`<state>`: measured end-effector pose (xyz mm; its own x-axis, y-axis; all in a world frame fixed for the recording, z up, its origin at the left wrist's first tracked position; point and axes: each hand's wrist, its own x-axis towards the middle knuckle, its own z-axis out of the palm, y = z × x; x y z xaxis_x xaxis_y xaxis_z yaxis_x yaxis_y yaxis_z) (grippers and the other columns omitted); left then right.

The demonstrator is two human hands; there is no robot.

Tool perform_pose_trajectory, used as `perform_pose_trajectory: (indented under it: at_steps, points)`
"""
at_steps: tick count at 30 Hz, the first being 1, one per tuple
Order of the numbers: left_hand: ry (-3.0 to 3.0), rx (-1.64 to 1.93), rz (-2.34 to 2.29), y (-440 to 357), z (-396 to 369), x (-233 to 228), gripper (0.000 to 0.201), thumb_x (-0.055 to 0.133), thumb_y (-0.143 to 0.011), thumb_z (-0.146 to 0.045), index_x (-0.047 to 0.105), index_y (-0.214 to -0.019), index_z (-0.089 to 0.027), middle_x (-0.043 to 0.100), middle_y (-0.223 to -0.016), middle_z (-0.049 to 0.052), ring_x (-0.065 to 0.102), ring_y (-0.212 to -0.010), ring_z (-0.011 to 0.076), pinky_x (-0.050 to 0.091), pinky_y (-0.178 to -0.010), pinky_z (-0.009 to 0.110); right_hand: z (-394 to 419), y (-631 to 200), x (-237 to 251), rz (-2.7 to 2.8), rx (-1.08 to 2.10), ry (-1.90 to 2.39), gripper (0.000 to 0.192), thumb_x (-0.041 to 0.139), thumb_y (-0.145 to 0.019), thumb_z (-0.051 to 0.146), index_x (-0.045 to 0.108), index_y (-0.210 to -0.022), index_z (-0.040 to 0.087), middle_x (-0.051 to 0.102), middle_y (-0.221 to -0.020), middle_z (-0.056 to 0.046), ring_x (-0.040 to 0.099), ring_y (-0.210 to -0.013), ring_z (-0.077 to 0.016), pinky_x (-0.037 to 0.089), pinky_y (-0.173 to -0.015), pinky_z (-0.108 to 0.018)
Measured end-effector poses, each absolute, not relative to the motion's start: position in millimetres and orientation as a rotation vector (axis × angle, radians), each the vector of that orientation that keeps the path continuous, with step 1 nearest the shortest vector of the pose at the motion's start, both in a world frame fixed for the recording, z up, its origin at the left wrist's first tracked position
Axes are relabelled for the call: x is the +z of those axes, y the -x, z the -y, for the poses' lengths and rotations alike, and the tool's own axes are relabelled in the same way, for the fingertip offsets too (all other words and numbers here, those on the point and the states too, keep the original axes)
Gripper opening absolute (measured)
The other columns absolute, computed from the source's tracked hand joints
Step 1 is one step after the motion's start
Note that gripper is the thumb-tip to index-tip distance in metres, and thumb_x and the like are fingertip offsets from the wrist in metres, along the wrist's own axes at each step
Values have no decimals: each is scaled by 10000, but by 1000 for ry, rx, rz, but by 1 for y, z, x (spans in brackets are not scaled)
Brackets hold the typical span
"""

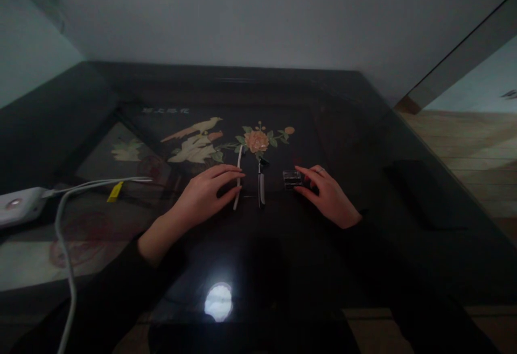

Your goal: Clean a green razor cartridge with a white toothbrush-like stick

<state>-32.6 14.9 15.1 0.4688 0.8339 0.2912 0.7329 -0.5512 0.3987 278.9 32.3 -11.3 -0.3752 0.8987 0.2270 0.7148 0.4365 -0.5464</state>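
My left hand (204, 195) lies on the dark glossy table (283, 257), fingers stretched to a thin white stick-like object (238, 179) and touching it. To its right, a razor-like tool (261, 184) with a black head and pale handle lies untouched between my hands. My right hand (329, 195), with a ring on one finger, has its fingertips on a small clear ridged plastic case (291, 179). Whether either hand grips its object is unclear; both look like light touches.
The tabletop bears an inlaid bird and flower picture (226, 141). A white power strip (18, 206) with a white cable (67, 224) and yellow tag lies at the left. A dark flat object (420, 192) rests at the right. A light reflection (218, 301) shows near me.
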Motion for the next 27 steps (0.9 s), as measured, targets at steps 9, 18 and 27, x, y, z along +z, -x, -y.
perform_pose_trajectory:
  at_steps: [9,18,27]
  points:
    - [-2533,900,-1132,7,3,5,210,503,-935,-152,696,-1019,-156,732,-940,76,691,-867,166,559,-782,280,-25,-273,-2,1939,448,1332,99,619,-866,234,528,-897,207,554,-797,-12,566,-697,-172,477,-675,-308]
    - [-2500,903,-946,2,7,5,214,485,-942,-127,677,-1034,-145,727,-832,67,674,-706,129,523,-636,219,-7,-258,10,2015,375,1178,452,555,-885,148,212,-605,238,292,-557,63,310,-486,-97,286,-503,-253]
    - [-2566,898,-862,1,8,4,226,468,-944,-128,657,-1062,-161,726,-780,46,663,-644,116,501,-603,205,4,-249,0,2241,481,1074,440,515,-910,155,219,-593,228,305,-536,61,318,-468,-93,255,-496,-248]
